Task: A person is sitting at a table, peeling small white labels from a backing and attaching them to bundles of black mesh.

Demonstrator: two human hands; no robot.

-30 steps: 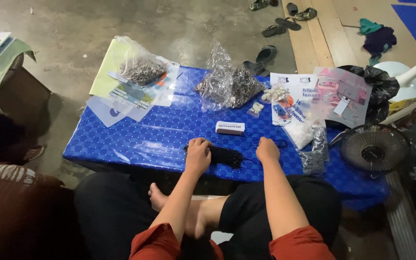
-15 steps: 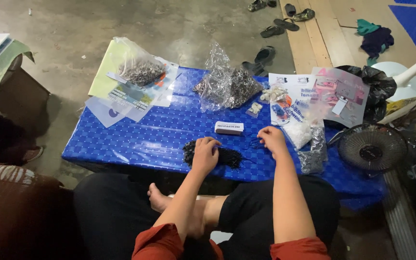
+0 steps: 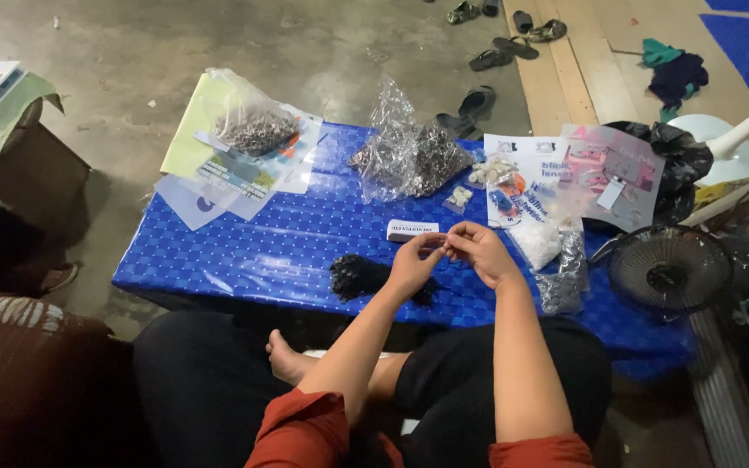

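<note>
I sit at a low table with a shiny blue cover (image 3: pixel 262 251). My left hand (image 3: pixel 415 260) and my right hand (image 3: pixel 480 252) meet above its front edge, fingertips pinched together on something too small to make out. A heap of small black pieces (image 3: pixel 357 276) lies on the cover just left of my left hand. A small white box (image 3: pixel 412 230) sits right behind my hands.
Clear bags of small metal parts (image 3: pixel 257 130) (image 3: pixel 409 160) and printed sheets lie at the back of the table, more small bags (image 3: pixel 561 277) at the right. A black fan (image 3: pixel 669 270) stands at the right, sandals (image 3: pixel 478 100) on the floor beyond, a person's patterned sleeve (image 3: pixel 19 364) at left.
Both hands have lifted off the black heap and come together above the table, fingertips touching. The view has shifted slightly.
</note>
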